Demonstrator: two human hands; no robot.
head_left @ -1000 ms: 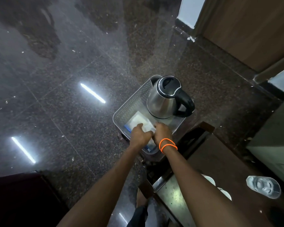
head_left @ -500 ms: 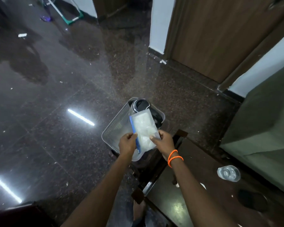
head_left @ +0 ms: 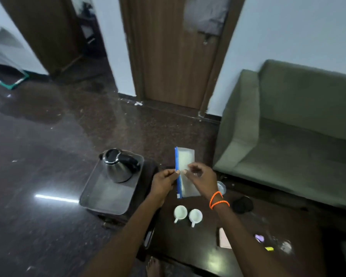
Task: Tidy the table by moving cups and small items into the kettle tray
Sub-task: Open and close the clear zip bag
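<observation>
head view: the tray (head_left: 100, 198) sits on a low stand left of the table (head_left: 188, 242) and carries only the kettle (head_left: 118, 166), standing at its far end; the near part of the tray looks bare, so by my reading little or nothing has been tidied yet; two white cups (head_left: 187, 213) stand side by side on the table, apart from the tray; farther right on the table lie a pale card (head_left: 224, 239), a purple bit (head_left: 259, 238), a yellow bit (head_left: 269, 248) and a dark round thing (head_left: 242, 204), all left to move; a clear zip bag (head_left: 185, 166) with a blue strip is held upright above the table's far end, right of the tray; the left hand (head_left: 164, 182) pinches the blue edge with closed fingertips; the right hand (head_left: 202, 176) is half curled, fingertips at the bag's face, though whether it truly grips i cannot tell; both cups lie just below and nearer than the hands, untouched.
</observation>
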